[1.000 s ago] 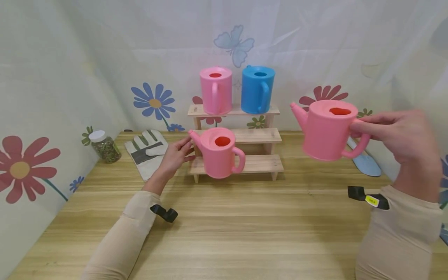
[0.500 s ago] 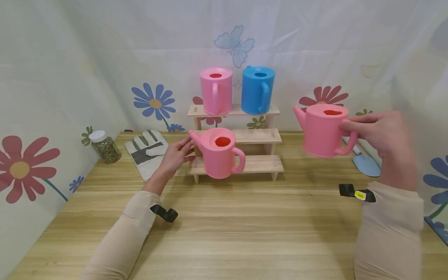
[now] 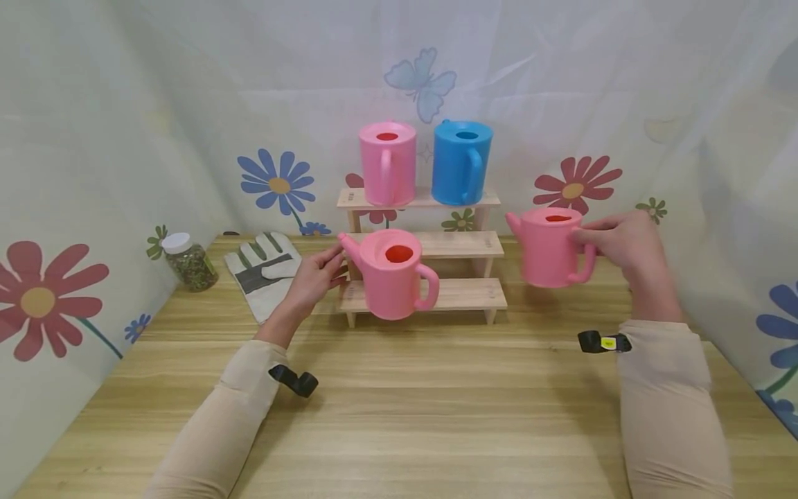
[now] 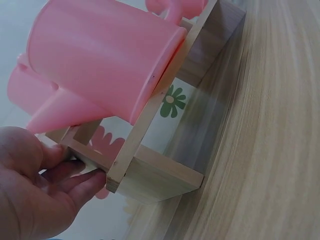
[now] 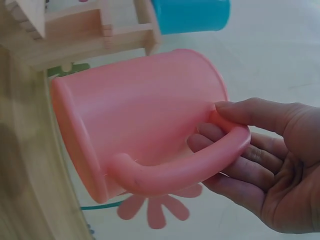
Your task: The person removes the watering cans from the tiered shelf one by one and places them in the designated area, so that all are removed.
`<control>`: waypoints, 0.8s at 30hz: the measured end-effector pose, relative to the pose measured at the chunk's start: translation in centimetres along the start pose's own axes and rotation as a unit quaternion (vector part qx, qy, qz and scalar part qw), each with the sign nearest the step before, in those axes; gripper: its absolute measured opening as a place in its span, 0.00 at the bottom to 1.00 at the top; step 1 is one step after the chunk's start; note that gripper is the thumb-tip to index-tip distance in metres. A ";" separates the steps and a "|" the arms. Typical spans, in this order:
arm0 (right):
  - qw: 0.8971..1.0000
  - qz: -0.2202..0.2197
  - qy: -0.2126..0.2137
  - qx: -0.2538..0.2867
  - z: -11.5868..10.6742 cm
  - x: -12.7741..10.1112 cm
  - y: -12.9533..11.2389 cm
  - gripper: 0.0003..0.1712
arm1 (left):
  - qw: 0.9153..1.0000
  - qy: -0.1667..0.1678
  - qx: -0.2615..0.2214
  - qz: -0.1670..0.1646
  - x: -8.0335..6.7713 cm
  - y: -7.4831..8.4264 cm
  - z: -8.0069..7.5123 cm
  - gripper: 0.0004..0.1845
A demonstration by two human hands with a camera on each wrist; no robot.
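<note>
The right hand holds a pink watering can by its handle, fingers curled through the loop and thumb on top, just above the worktop off the right end of the stepped wooden rack. The left hand steadies the rack's left end, fingers loosely spread against the wood beside a second pink watering can on the bottom step. Risk: the carried can's spout could clip the rack's end and jolt the pink can and blue can on the top step.
</note>
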State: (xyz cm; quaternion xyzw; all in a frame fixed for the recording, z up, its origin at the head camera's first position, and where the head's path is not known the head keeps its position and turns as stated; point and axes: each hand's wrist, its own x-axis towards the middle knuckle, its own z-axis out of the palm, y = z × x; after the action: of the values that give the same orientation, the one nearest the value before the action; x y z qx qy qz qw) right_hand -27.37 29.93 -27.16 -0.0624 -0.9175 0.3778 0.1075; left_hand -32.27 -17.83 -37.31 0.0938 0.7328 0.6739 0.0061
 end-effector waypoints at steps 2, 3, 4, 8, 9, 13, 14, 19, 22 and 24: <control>1.000 0.005 -0.006 0.005 0.8 0.3 0.1 0.33 | 1.000 0.000 -0.004 -0.003 0.0 0.0 0.0 0.22; 1.000 0.010 -0.008 0.005 1.2 0.5 0.2 0.33 | 1.000 -0.001 -0.006 -0.004 -0.1 0.0 0.0 0.22; 1.000 0.014 -0.010 0.007 1.6 0.7 0.3 0.32 | 1.000 -0.002 -0.007 -0.004 0.0 -0.1 0.0 0.22; 0.999 0.028 -0.011 0.020 3.2 1.6 0.7 0.31 | 1.000 -0.001 -0.003 -0.005 0.0 -0.1 0.0 0.22; 0.999 0.030 -0.011 0.026 3.7 1.8 0.8 0.31 | 1.000 0.001 -0.002 -0.005 0.0 -0.2 0.0 0.22; 0.998 0.031 -0.018 0.051 5.2 2.7 1.6 0.33 | 1.000 0.003 0.004 -0.002 0.1 -0.3 -0.1 0.22; 0.998 0.031 -0.019 0.057 5.5 2.9 1.7 0.33 | 1.000 0.003 0.003 -0.001 0.1 -0.3 -0.1 0.22; 0.997 0.030 -0.023 0.074 6.9 3.5 2.3 0.34 | 1.000 -0.002 0.010 -0.001 0.1 -0.2 -0.2 0.23; 0.995 0.033 -0.025 0.091 7.6 3.8 2.6 0.35 | 1.000 -0.006 0.009 -0.001 0.0 -0.1 -0.2 0.23; 0.994 0.036 -0.027 0.102 8.0 3.9 2.8 0.36 | 1.000 -0.007 0.007 0.001 0.0 -0.1 -0.2 0.23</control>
State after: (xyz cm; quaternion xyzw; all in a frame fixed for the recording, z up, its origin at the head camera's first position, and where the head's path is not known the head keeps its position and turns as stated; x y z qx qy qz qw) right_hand -33.02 27.21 -34.07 -0.0736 -0.8741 0.4743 0.0747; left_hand -32.34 -18.05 -37.34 0.0990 0.7374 0.6681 0.0100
